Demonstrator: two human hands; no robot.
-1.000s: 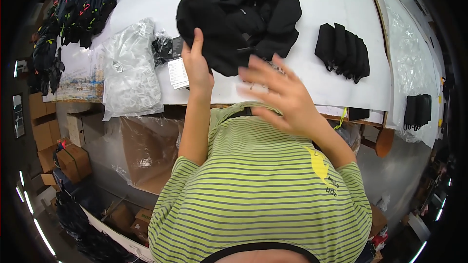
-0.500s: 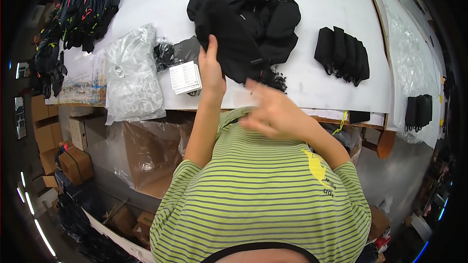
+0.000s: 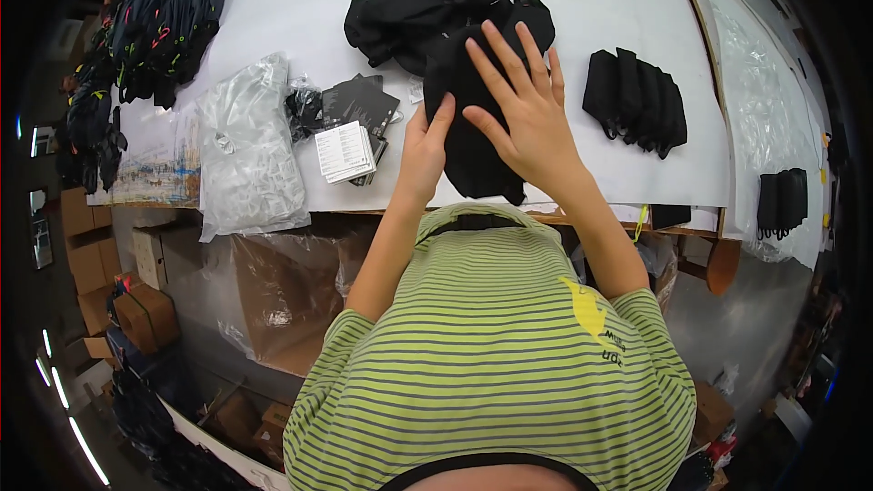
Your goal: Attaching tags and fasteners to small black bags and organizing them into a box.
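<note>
Although the lens bent its edges, the white table point(image 3: 600, 0) plainly filled most of the upper frame. Below it, lower centre: the wearer's green striped shirt point(image 3: 491, 336). Black bag point(image 3: 409, 23) lay on the table, upper centre, loops along its far edge. A long black cloth part point(image 3: 482, 168) came down from it to frame centre, near the table's front edge; could not tell whether the two were joined. Left of centre, a clear plastic bag point(image 3: 250, 145) of pale contents. Upper left, a heap of dark backpacks point(image 3: 168, 41). Right of centre, a row of black pouches point(image 3: 632, 100), overlapping, apart from the bag.

Right hand point(image 3: 532, 123) rested on the cloth part, fingers spread apart, back of the hand showing. Left hand point(image 3: 425, 153) stood at its left edge, thumb against the cloth; other fingers partly hidden, so could not tell whether it pinched. Smallest, left of that hand: dark cards point(image 3: 350, 98), with a stack of white cards point(image 3: 344, 153) overlapping them.
</note>
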